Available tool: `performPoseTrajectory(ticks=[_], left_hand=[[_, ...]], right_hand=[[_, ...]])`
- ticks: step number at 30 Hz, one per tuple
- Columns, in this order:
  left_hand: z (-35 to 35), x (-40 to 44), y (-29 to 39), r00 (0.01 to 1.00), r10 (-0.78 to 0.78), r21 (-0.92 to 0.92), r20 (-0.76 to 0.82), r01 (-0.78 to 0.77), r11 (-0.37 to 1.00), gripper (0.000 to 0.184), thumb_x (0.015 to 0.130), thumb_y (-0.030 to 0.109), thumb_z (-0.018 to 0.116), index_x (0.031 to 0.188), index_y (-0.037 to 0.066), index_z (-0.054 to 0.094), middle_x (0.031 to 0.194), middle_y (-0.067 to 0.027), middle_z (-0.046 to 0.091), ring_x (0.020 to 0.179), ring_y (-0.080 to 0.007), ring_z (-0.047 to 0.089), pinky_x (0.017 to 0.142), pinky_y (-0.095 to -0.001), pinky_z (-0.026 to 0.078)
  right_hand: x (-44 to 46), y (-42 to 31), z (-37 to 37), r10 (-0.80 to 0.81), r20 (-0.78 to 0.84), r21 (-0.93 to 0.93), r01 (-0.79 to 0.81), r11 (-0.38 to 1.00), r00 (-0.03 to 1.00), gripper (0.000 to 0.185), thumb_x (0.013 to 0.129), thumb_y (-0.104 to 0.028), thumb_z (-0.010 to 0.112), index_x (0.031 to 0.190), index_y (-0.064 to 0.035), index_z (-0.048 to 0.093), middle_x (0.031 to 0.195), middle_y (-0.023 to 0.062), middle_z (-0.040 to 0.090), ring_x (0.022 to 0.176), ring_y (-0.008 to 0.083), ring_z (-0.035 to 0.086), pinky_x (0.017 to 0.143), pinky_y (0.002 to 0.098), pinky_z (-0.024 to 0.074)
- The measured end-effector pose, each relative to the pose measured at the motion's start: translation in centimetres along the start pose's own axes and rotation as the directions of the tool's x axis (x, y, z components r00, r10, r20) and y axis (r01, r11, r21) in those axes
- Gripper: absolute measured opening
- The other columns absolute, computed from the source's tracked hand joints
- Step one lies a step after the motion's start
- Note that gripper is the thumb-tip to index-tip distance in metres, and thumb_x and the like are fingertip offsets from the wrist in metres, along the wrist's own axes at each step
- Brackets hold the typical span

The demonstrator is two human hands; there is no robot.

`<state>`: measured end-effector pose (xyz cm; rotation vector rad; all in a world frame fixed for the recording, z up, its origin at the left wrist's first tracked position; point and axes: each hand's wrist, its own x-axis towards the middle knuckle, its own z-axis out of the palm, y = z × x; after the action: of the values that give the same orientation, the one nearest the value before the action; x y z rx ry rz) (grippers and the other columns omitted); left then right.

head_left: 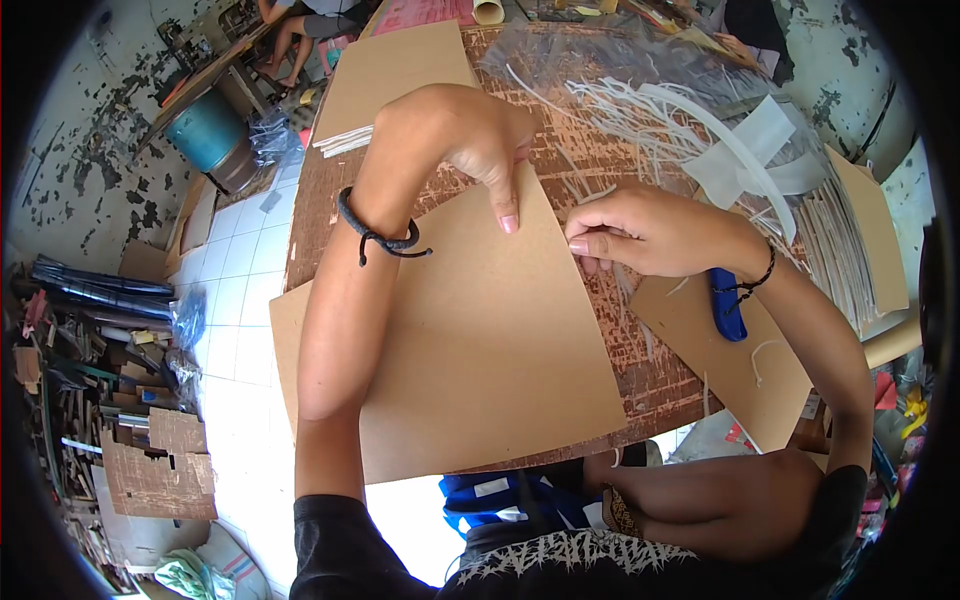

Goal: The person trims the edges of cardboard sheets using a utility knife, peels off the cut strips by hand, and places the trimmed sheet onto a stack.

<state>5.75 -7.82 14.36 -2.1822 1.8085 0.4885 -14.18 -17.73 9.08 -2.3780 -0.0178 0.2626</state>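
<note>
A large brown cardboard sheet (480, 330) lies tilted on the worn table before me, its near edge overhanging. My left hand (470, 135) grips its far edge, thumb pressed on top and the other fingers partly hidden beyond the edge. At the sheet's right edge my right hand (640, 235) is closed, thumb and fingertips pinched together; whatever sits between them is too small to make out. Beneath my right wrist is a blue handle (728, 310), perhaps of a cutter, partly covered by the forearm. It rests on another cardboard piece (760, 375).
Stacked cardboard (400, 70) stands at the far left of the table (660, 385). Thin white strips (650, 115) and clear plastic (570, 55) are heaped at the back right. More stacked board (840, 240) stands at right. A blue drum (207, 130) and another person's legs (295, 45) are beyond.
</note>
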Motion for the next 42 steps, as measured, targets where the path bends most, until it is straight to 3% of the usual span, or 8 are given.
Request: performPoseTrajectory(ticks=[5,8,12,19,22,28,35,42], left_hand=[[0.7,0.2,-0.6,0.993,0.076,-0.033,-0.091,-0.079,0.996,0.051,0.059,0.038,0.095,0.079,-0.001,0.068,0.067,-0.0104,0.064,0.064,-0.0255,0.062,0.058,-0.041,0.045],[0.0,0.4,-0.4,0.998,0.057,-0.025,0.038,-0.056,0.998,0.061,0.059,0.04,0.096,0.103,0.002,0.075,0.1,-0.0185,0.076,0.096,-0.0384,0.073,0.078,-0.0466,0.057],[-0.1,0.1,-0.3,0.999,0.048,-0.02,0.007,-0.048,0.999,0.061,0.059,0.041,0.096,0.102,0.002,0.075,0.098,-0.0181,0.076,0.094,-0.0379,0.073,0.077,-0.0466,0.056],[0.2,0.3,-0.2,0.998,0.066,-0.024,0.017,-0.066,0.998,0.061,0.06,0.043,0.095,0.099,0.001,0.074,0.094,-0.017,0.075,0.087,-0.036,0.072,0.074,-0.0447,0.055],[0.0,0.2,-0.3,0.993,0.12,-0.038,0.025,-0.119,0.992,0.06,0.063,0.044,0.094,0.098,0.0,0.074,0.091,-0.0165,0.074,0.084,-0.0349,0.071,0.072,-0.0438,0.054],[-0.5,-1.2,-0.2,0.983,0.17,-0.014,-0.072,-0.172,0.985,0.057,0.073,0.047,0.088,0.1,-0.001,0.072,0.088,-0.0172,0.072,0.083,-0.0326,0.069,0.071,-0.0436,0.051],[-2.4,-10.1,2.8,0.847,0.242,-0.211,-0.473,-0.376,0.902,0.03,0.086,0.022,0.081,0.105,0.003,0.069,0.088,-0.0079,0.068,0.08,-0.0157,0.063,0.071,-0.0288,0.047],[-7.5,-18.7,7.1,0.597,0.43,0.187,-0.677,-0.426,0.885,0.04,0.086,0.03,0.077,0.107,-0.003,0.065,0.085,-0.0059,0.063,0.079,-0.0149,0.059,0.079,-0.0308,0.045]], right_hand=[[0.0,2.0,-0.2,-0.221,-0.048,-0.362,0.189,0.913,0.974,0.023,0.105,-0.018,0.051,0.095,0.0003,0.061,0.079,0.0169,0.066,0.072,0.0302,0.067,0.072,0.0437,0.0545],[-0.7,5.4,-1.3,-0.108,-0.238,-0.485,-0.022,0.874,0.965,0.023,0.102,-0.02,0.054,0.094,-0.0006,0.062,0.079,0.0191,0.065,0.076,0.0363,0.067,0.074,0.0487,0.0525],[-1.2,4.2,-0.7,0.118,-0.176,-0.512,-0.193,0.837,0.977,0.024,0.099,-0.024,0.058,0.093,-0.0008,0.065,0.079,0.0204,0.065,0.074,0.039,0.065,0.073,0.049,0.0519],[-0.1,5.2,2.0,-0.146,-0.337,-0.439,-0.018,0.898,0.93,0.042,0.107,-0.034,0.052,0.091,0.0031,0.065,0.074,0.0195,0.066,0.069,0.0361,0.066,0.067,0.0461,0.0513],[-0.2,-0.2,0.9,0.198,-0.135,-0.028,-0.203,0.979,0.971,0.044,0.107,-0.037,0.054,0.096,0.0049,0.064,0.075,0.0162,0.067,0.068,0.0292,0.067,0.069,0.0429,0.0521],[1.3,-0.2,5.8,-0.083,-0.247,0.356,0.17,0.919,0.965,0.042,0.1,-0.038,0.064,0.105,0.0037,0.065,0.079,0.0153,0.067,0.076,0.0233,0.068,0.073,0.0393,0.0522],[1.1,-1.3,5.4,-0.028,-0.286,0.287,0.114,0.951,0.958,0.037,0.103,-0.037,0.063,0.107,0.0002,0.067,0.08,0.0087,0.067,0.071,0.0143,0.061,0.066,0.0351,0.0492],[1.7,-0.2,0.7,-0.178,-0.708,0.188,0.426,0.885,0.683,0.039,0.103,-0.036,0.06,0.116,0.0011,0.066,0.077,0.0122,0.069,0.06,0.0177,0.064,0.058,0.0378,0.0512]])
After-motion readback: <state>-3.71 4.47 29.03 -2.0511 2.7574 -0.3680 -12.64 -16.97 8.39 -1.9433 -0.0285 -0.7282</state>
